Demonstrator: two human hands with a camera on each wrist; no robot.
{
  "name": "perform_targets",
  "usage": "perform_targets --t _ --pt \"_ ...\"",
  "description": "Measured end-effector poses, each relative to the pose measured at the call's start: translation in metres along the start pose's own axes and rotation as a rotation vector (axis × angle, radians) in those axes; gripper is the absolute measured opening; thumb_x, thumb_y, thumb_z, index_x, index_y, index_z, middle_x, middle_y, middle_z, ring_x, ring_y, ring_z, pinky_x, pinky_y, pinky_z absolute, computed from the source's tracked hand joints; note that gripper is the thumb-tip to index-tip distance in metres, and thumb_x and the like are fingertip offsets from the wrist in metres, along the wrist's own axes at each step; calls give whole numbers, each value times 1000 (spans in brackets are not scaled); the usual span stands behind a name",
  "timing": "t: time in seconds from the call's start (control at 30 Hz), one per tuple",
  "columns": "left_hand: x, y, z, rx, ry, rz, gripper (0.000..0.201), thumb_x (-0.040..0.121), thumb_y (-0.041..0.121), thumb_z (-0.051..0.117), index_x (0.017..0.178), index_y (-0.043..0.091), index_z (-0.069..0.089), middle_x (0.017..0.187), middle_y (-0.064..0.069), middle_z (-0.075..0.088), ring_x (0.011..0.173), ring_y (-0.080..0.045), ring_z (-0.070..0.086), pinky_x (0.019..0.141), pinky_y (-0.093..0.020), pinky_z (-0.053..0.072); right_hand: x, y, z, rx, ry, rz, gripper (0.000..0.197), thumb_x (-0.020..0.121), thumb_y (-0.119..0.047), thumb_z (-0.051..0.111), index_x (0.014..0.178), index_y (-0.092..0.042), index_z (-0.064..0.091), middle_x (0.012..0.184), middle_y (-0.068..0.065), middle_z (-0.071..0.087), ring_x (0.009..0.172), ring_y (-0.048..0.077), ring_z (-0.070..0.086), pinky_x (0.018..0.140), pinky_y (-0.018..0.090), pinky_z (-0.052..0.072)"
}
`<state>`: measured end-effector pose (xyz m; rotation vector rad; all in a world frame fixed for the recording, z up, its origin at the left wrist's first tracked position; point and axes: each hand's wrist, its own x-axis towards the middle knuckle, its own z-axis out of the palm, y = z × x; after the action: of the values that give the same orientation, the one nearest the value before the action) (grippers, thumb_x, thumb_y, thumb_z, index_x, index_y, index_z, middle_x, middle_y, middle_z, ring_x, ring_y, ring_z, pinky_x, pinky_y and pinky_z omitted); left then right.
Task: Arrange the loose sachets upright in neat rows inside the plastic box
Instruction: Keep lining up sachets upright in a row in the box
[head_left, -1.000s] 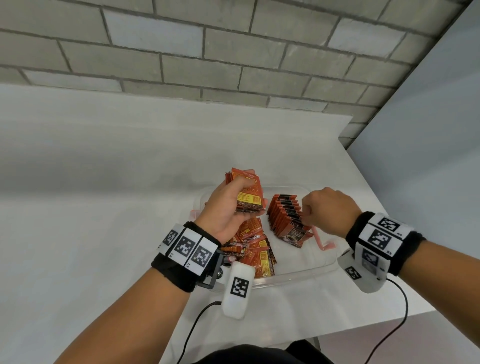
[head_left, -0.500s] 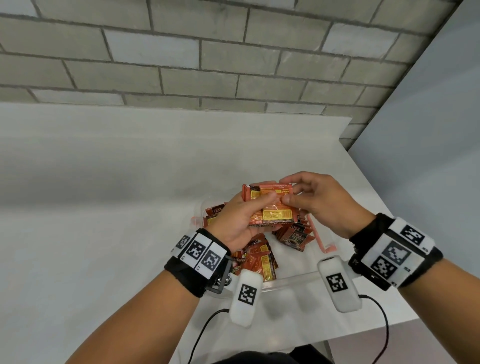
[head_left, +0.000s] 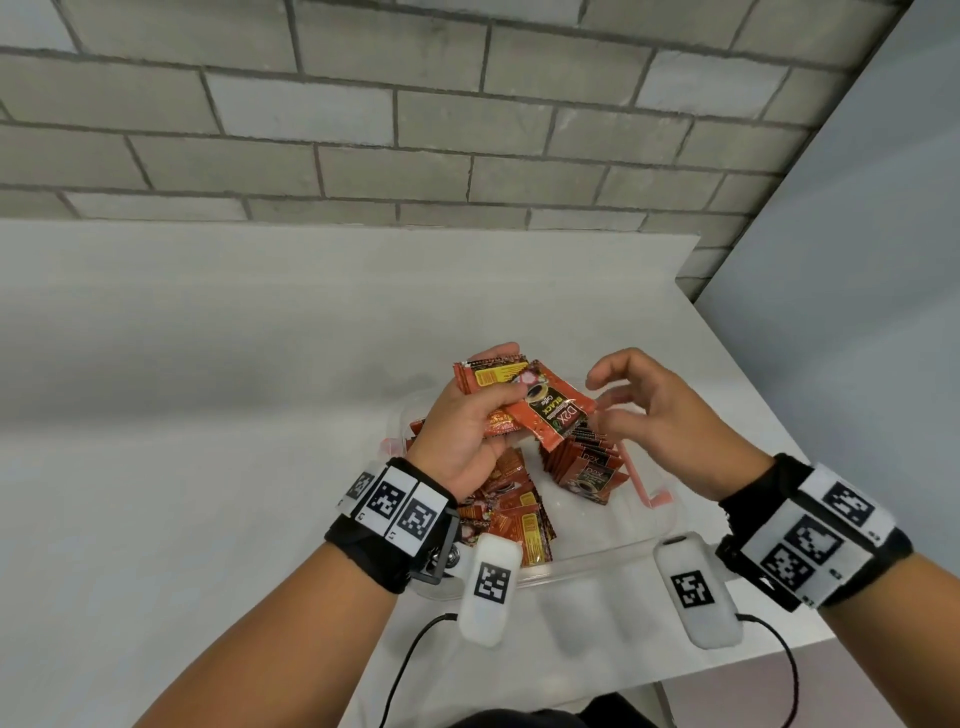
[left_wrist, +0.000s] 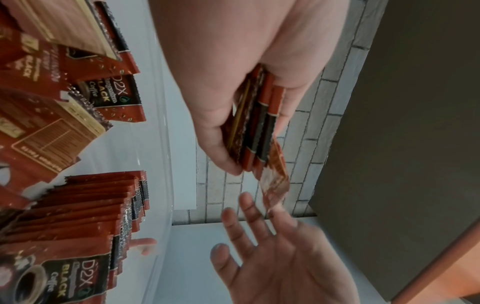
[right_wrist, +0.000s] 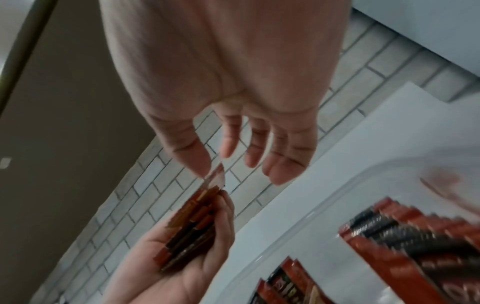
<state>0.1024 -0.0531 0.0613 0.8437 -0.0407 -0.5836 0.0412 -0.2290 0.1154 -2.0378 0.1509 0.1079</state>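
Sachets (head_left: 524, 402) in left hand (head_left: 467, 436), edge-on (left_wrist: 255, 127)

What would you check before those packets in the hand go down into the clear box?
1. Left hand grips the bundle of sachets firmly: ok.
2. Bundle squared up: not ok; the front sachet sticks out at an angle.
3. Right hand free to help: ok; fingers relaxed, holding nothing.
4. Standing row in the plastic box stays neat: ok, though it leans.
5. Bare floor in the box beside the row: ok.
6. Loose pile out of the way: cannot tell; the left wrist hides part of it.
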Motion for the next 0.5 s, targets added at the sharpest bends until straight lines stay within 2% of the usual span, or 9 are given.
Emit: perform_targets --t 0.07,0.13,0.2,0.3,0.4,0.5 --pt "0 0 0 -15 2 27 43 75 1 63 113 20 61 104 -8 69 92 -24 68 86 -45 53 0 1 4 134 22 153 17 86 -17 66 99 -18 56 102 3 63 87 17 63 66 30 51" --pt "-1 -1 0 -8 -9 35 46 71 5 64 114 20 60 105 -9 68 94 -25 67 84 -42 54 1 1 7 193 -39 230 14 86 -20 66 95 -13 59 96 7 69 83 18 66 62 27 53" --pt "-2 -2 0 3 -18 32 48 71 3 64 116 20 60 106 -9 68 95 -25 67 83 -42 54 3 0 7 241 -63 218 8 86 -14 65 90 -10 59 87 9 72 74 16 68 56 22 52" --pt "-3 -3 2 73 -40 11 48 78 -10 59 115 19 59 105 -8 69 95 -25 67 82 -40 54 8 -3 4 335 26 180 7 88 -7 62 93 -8 56 70 7 69 57 14 63 51 22 52" --pt "-5 -4 3 126 -46 21 49 82 -18 53 117 17 57 105 -11 68 95 -24 67 77 -36 56 8 -2 6 370 24 169 11 89 -6 60 98 -10 58 71 6 67 58 14 63 54 26 56" --pt "-4 -4 2 157 -8 39 51 81 -14 58 124 14 54 111 -13 67 99 -27 66 77 -36 57 5 0 6 381 21 123 20 85 1 63 101 -10 59 70 5 66 60 16 65 55 26 57"
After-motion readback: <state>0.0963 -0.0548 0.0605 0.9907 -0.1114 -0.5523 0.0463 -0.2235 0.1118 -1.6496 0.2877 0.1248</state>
